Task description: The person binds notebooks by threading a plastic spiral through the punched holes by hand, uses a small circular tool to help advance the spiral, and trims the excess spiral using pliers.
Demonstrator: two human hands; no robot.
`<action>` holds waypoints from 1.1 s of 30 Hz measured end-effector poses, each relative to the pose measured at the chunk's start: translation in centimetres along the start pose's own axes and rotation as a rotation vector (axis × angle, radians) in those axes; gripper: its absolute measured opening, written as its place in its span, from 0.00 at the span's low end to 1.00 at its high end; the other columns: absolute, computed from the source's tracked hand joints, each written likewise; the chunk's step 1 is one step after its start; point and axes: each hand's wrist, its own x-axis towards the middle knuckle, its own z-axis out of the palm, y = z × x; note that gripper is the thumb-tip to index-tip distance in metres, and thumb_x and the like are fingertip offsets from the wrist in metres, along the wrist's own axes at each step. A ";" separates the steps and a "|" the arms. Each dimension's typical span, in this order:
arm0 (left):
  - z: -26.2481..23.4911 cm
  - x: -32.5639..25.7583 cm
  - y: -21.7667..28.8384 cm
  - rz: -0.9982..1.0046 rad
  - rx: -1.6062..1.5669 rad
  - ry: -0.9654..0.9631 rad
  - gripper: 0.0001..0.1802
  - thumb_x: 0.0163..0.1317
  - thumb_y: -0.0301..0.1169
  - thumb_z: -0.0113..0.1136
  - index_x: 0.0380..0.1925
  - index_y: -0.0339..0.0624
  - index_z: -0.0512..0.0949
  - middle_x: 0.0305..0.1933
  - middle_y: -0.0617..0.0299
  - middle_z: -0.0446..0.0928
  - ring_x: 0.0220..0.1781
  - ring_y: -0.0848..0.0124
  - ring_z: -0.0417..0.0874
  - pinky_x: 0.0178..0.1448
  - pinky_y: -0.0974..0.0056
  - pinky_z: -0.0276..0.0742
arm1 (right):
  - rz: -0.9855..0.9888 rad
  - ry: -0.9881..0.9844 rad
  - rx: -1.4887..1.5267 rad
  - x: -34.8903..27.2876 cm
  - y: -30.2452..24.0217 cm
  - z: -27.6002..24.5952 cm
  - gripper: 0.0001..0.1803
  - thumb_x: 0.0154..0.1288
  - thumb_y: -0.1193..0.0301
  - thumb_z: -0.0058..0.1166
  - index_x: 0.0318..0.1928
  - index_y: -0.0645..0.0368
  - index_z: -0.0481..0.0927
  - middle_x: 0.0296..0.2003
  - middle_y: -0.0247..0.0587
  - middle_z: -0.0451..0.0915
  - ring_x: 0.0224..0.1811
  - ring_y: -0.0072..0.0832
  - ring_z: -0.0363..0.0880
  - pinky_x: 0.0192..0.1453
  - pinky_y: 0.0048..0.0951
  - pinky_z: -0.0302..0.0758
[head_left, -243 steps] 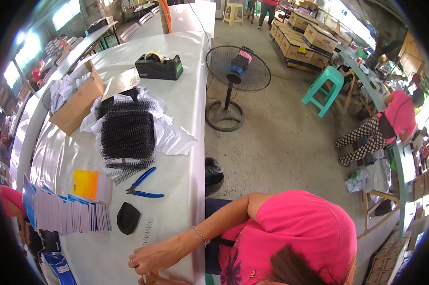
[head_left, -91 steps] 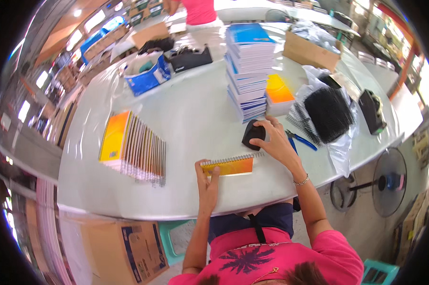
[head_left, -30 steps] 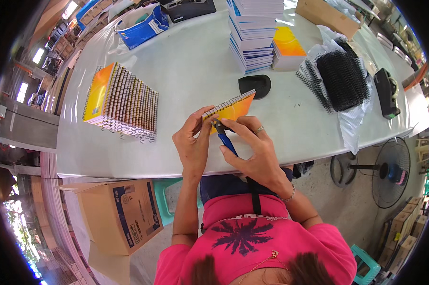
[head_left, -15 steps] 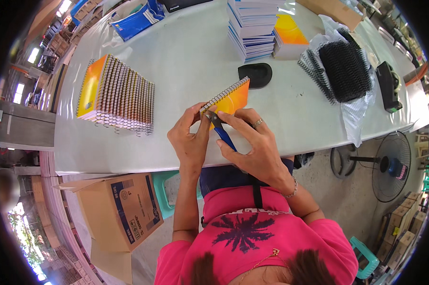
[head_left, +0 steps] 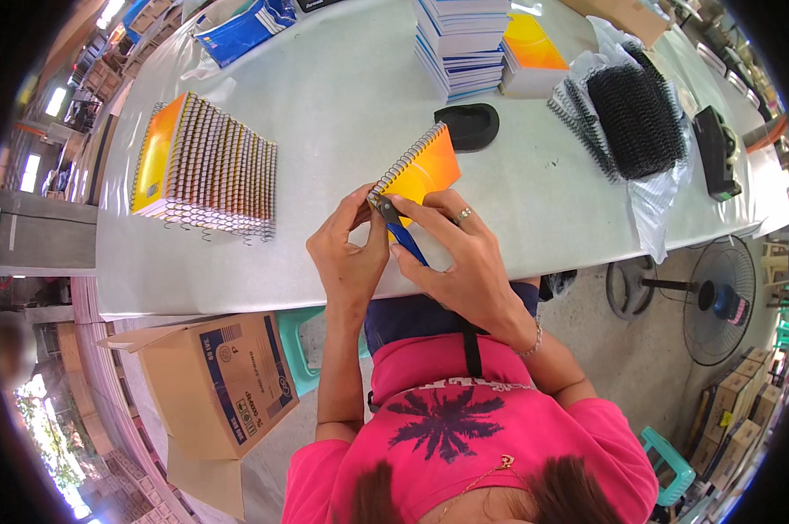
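An orange-and-yellow spiral notebook (head_left: 424, 164) is held tilted over the near edge of the white table (head_left: 342, 105). My left hand (head_left: 349, 253) pinches its lower corner at the end of the wire spiral. My right hand (head_left: 464, 262) grips blue-handled pliers (head_left: 401, 236), whose jaws sit right at that spiral end. A ring and a bracelet are on my right hand and wrist.
A fanned row of bound notebooks (head_left: 207, 166) lies at the left. Behind are a stack of blue-edged pads (head_left: 460, 39), an orange pad pile (head_left: 534, 52), a black oval pad (head_left: 469, 125), black spiral coils on plastic (head_left: 630, 109), and a tape dispenser (head_left: 718, 140). An open cardboard box (head_left: 224, 384) and a fan (head_left: 709, 293) stand on the floor.
The view has shifted slightly; the notebook and both hands sit a little lower and closer to me. The pliers stay at the spiral end.
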 end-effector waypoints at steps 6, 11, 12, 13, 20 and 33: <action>0.0 -0.1 -0.2 -0.101 -0.058 0.020 0.13 0.59 0.18 0.65 0.45 0.31 0.83 0.39 0.53 0.87 0.40 0.68 0.90 0.47 0.68 0.84 | 0.064 -0.030 0.027 -0.6 -0.3 -0.3 0.28 0.55 0.72 0.66 0.58 0.58 0.80 0.44 0.47 0.77 0.45 0.43 0.78 0.48 0.39 0.77; -0.3 -0.1 -0.2 -0.108 -0.045 0.023 0.12 0.59 0.18 0.65 0.44 0.31 0.84 0.38 0.52 0.87 0.40 0.67 0.90 0.47 0.68 0.84 | 0.043 -0.038 0.022 -0.4 -0.4 -0.3 0.28 0.55 0.72 0.66 0.58 0.58 0.80 0.44 0.47 0.77 0.45 0.43 0.78 0.49 0.39 0.77; -0.2 -0.1 -0.4 -0.098 -0.045 0.024 0.12 0.59 0.18 0.65 0.44 0.31 0.84 0.38 0.52 0.87 0.40 0.67 0.90 0.47 0.68 0.84 | 0.036 -0.037 0.015 -0.2 -0.3 -0.3 0.28 0.55 0.72 0.66 0.58 0.58 0.80 0.44 0.48 0.77 0.45 0.43 0.79 0.48 0.39 0.77; -0.1 -0.1 -0.5 -0.088 -0.044 0.026 0.12 0.59 0.18 0.65 0.44 0.31 0.84 0.38 0.52 0.88 0.40 0.67 0.90 0.47 0.68 0.84 | 0.029 -0.034 0.011 -0.1 -0.2 -0.3 0.28 0.55 0.72 0.66 0.58 0.58 0.80 0.44 0.48 0.77 0.45 0.44 0.79 0.48 0.39 0.77; 0.5 0.2 -0.5 -0.072 -0.040 0.032 0.13 0.59 0.17 0.64 0.45 0.31 0.84 0.39 0.52 0.88 0.40 0.67 0.90 0.47 0.68 0.84 | 0.034 -0.048 -0.003 0.2 0.1 -0.5 0.25 0.56 0.72 0.65 0.57 0.59 0.81 0.43 0.48 0.78 0.44 0.44 0.79 0.46 0.37 0.77; 0.1 0.2 1.2 -0.027 0.108 -0.006 0.10 0.63 0.23 0.64 0.45 0.35 0.84 0.38 0.55 0.87 0.40 0.72 0.89 0.44 0.68 0.82 | 0.701 -0.448 0.967 1.4 1.4 -3.9 0.19 0.75 0.65 0.50 0.59 0.65 0.72 0.39 0.39 0.76 0.41 0.25 0.80 0.48 0.25 0.77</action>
